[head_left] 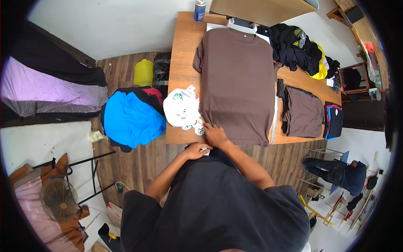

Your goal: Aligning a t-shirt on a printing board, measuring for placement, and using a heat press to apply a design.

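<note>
A brown T-shirt (237, 84) lies spread face up over a white board on the wooden table (182, 42). At its lower left corner my right hand (214, 134) rests with fingers apart and slightly bent, beside a white pile of printed pieces (180, 107) with coloured designs. Below the table's front edge, near my waist, my left hand (197, 151) is closed around a small white thing that I cannot make out. Right of the spread shirt is a folded brown stack (302, 111), with folded black, red and blue garments (333, 122) at the table's end.
Blue fabric (132, 117) is heaped left of the table. Dark garments (294, 48) pile at the back right, near a blue spray can (200, 10). A fan (58, 199) and metal racks stand lower left; another person (344, 176) in dark clothes is at the right.
</note>
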The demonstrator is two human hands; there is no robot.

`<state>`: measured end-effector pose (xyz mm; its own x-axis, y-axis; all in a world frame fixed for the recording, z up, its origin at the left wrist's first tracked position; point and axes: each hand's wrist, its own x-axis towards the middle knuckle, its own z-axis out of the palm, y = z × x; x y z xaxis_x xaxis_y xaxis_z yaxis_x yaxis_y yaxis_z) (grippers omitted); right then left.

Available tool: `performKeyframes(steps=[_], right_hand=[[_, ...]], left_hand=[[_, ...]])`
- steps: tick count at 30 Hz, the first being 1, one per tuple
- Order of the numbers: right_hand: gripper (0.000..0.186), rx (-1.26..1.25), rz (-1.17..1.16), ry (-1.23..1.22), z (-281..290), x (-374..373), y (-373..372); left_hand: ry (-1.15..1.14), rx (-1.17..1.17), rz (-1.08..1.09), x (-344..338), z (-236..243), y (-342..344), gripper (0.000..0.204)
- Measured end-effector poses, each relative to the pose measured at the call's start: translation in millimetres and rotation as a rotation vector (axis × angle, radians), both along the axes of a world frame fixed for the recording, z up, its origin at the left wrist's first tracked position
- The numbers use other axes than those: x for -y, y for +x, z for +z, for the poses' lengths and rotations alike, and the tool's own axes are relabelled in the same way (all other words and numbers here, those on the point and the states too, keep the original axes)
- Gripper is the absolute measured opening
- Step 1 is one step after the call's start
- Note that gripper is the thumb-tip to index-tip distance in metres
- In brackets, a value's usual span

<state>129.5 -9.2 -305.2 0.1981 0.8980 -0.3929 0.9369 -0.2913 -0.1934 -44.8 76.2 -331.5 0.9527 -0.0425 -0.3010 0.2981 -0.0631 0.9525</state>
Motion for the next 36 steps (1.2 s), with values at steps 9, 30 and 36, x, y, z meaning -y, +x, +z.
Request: performKeyframes(steps=[9,30,36], right_hand=[[0.046,-0.032,0.026,0.193,-7.0,35.1,-27.1],[0.047,-0.195,0.015,0.187,-5.4,25.1,-14.5],[0.049,-0.191,0.007,0.282,-13.4,7.8,-16.0]], left_hand=[[1.102,-0.050,0.672,-80.6,69.4,-16.5,0.043],[0.729,0.297,0.879,-165.2,88.2,17.0,0.006],[0.718,0.303,0.830,-198.7,66.7,49.5,0.010]])
